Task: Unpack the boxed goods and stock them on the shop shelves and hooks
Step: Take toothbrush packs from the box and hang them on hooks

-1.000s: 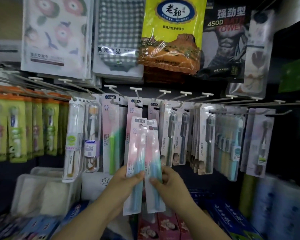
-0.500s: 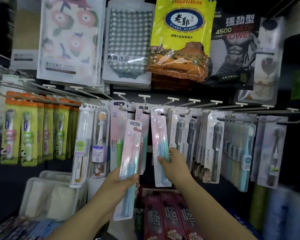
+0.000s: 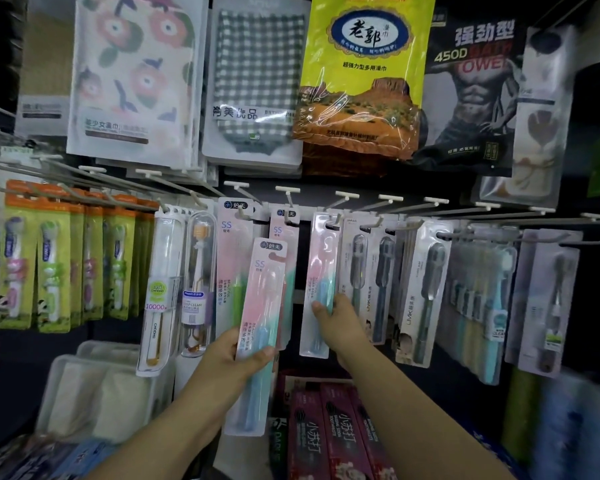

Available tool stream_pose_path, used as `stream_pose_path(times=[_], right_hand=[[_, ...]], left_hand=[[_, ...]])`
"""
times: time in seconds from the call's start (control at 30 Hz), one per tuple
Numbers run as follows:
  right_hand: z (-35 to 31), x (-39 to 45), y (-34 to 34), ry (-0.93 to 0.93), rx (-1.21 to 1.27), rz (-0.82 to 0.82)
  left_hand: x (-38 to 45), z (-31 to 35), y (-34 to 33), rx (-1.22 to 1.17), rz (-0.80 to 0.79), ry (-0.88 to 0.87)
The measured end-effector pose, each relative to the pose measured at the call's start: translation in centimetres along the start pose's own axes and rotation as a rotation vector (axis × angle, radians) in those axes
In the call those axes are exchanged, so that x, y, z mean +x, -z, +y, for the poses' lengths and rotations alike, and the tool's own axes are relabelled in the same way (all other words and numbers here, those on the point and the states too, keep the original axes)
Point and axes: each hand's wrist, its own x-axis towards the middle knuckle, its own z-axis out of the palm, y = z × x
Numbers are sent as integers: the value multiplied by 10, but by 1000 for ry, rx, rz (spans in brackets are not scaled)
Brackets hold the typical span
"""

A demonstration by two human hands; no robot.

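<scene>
Hanging at far left, green toothbrush packs (image 3: 32,265) fill the hooks. Left hand (image 3: 232,362) grips a pink-and-teal toothbrush pack (image 3: 258,327) by its lower half, tilted, in front of the display and off any hook. Right hand (image 3: 340,320) pinches the edge of a second toothbrush pack (image 3: 321,271), whose top meets a hook (image 3: 336,221). Grey toothbrush packs (image 3: 420,292) hang further right.

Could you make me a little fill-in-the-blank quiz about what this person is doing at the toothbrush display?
1. The left hand grips a pink and ____ toothbrush pack.
2. The right hand holds a second pack whose top is up at a metal ____.
3. The big yellow bag hangs ____ the toothbrush row.

Missing words: blue; hook; above
</scene>
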Motion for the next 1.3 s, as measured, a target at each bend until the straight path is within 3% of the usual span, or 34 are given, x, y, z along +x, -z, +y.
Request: stream_pose_path(times=[0.13,0.27,0.33,0.4,0.57,0.67,0.87,1.03,1.3], right_hand=[[19,-9,-6,-95,-66,-96],[33,-36,-1,-188,-365,-308],[33,-48,2,-91,-381,-244],[26,-60,4,54,-212,-160],[0,-73,1,225,21,-235],[-5,-69,-2,231,16,-211],[-22,-47,17,201,2,-89],[-32,-29,25,203,-60,-10],[-33,-20,18,106,42,76]], left_hand=[[0,-1,0,-12,-11,2],[3,-6,-1,-21,-15,11],[5,-10,-2,-9,-22,16],[6,-14,-6,-13,-31,19],[8,-16,-22,-12,-98,-6],[9,-15,-26,-28,-109,-8],[16,-13,-9,-6,28,26],[14,-10,0,-12,44,15],[7,-8,8,-4,33,39]])
